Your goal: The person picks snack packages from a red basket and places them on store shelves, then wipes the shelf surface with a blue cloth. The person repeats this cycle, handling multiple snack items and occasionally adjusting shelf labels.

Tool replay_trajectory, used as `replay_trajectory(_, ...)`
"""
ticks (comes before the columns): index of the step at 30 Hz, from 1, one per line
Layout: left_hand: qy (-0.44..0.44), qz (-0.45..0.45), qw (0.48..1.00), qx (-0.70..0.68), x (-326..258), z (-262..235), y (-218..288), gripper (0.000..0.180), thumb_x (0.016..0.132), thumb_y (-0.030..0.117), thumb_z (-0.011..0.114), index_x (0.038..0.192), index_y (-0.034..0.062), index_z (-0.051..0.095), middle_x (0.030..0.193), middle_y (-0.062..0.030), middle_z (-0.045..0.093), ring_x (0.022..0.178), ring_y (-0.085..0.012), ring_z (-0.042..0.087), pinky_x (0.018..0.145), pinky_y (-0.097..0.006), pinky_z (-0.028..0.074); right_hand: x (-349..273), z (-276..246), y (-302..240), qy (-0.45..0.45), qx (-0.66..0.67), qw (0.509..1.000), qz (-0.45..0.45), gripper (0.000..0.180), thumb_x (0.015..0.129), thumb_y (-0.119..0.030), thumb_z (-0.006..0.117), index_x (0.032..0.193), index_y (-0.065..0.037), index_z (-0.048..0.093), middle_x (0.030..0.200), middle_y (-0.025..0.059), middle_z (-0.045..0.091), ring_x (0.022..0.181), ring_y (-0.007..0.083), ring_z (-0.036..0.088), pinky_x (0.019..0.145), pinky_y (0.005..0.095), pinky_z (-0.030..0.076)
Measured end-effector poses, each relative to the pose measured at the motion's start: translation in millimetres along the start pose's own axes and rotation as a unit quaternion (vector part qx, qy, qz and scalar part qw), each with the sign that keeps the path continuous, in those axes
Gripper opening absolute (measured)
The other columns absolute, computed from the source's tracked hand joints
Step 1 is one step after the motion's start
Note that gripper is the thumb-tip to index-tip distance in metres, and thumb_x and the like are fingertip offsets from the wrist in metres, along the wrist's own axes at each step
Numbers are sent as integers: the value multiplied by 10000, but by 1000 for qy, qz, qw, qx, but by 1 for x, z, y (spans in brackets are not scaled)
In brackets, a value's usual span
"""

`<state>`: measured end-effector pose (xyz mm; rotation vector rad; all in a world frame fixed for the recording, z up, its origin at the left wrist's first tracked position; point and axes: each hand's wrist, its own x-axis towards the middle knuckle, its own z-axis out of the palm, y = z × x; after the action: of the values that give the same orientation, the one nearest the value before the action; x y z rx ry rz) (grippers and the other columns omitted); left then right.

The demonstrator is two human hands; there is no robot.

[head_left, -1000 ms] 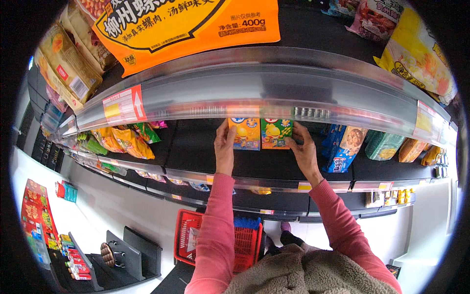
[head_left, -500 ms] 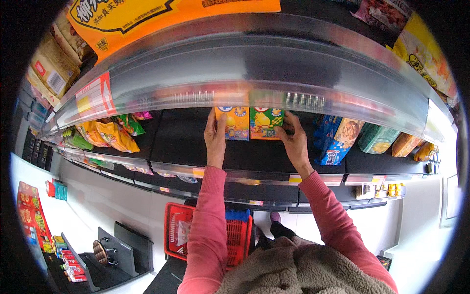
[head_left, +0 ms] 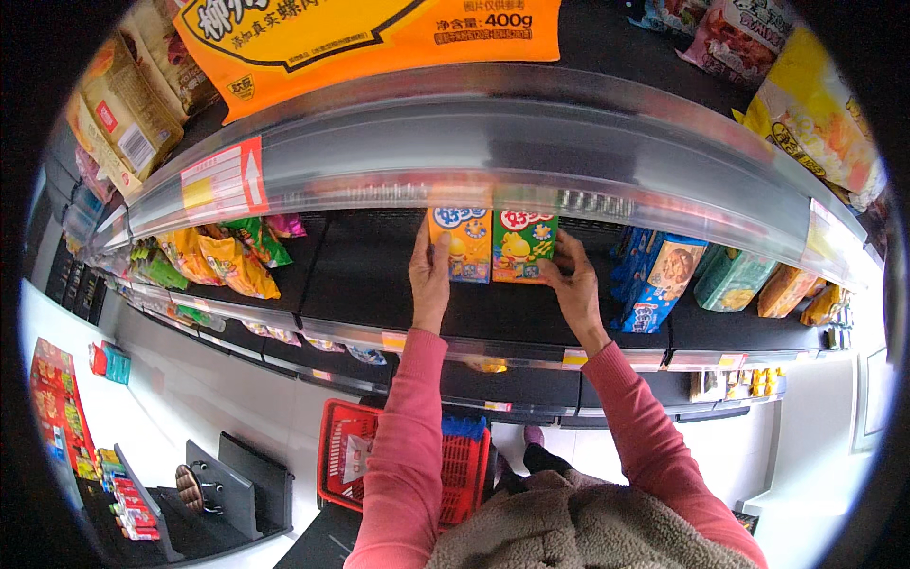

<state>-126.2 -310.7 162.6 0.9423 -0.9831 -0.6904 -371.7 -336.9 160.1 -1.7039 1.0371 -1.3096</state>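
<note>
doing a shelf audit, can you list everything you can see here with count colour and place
orange box: 1, orange, middle shelf, under the left hand
green box: 1, green, middle shelf, touching the orange box's right side
blue boxes: a few, blue, right of the green box
green pack: 1, teal green, further right on that shelf
snack bags: several, yellow and green, left end of the shelf
large bag: 1, orange, top shelf
shelf rail: 1, clear grey, across the top
basket: 1, red, on the floor below
left hand: 1, pink sleeve, grip on the orange box's left edge
right hand: 1, pink sleeve, grip on the green box's right edge
</note>
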Motion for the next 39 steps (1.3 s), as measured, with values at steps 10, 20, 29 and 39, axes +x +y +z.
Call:
replay_trajectory(10,51,57,980,186,-41,-14,36,536,1067,191,612,1537,-3,443,1497,-179,545,1339,-258,557,1095,-368,457,-26,-13,-36,50,-63,997,-10,511,954,-40,740,1424,-27,541,1286,126,653,1095,220,669,866,316,570)
replay_trajectory(20,155,-123,933,302,-292,-88,78,198,1036,65,614,1217,41,692,904,-97,692,672,-139,616,647,-290,517,-173,6,-64,-253,-86,962,-49,245,954,16,673,1194,-27,658,980,120,685,837,206,668,658,328,539)
replay_trajectory(29,379,-199,819,382,-451,-197,171,376,1017,-4,419,1335,41,616,736,-70,706,652,-152,674,703,-319,556,-311,36,95,-536,3,720,441,377,1032,-305,664,1290,-35,607,1103,110,701,936,203,717,716,376,645)
replay_trajectory(39,409,-197,443,773,-561,-290,286,697,921,71,692,1549,-11,400,1541,-236,468,1417,-416,430,1200,-482,332,-344,52,200,-426,55,660,616,592,976,-486,707,1351,-68,518,1143,177,652,1054,351,695,848,578,626)
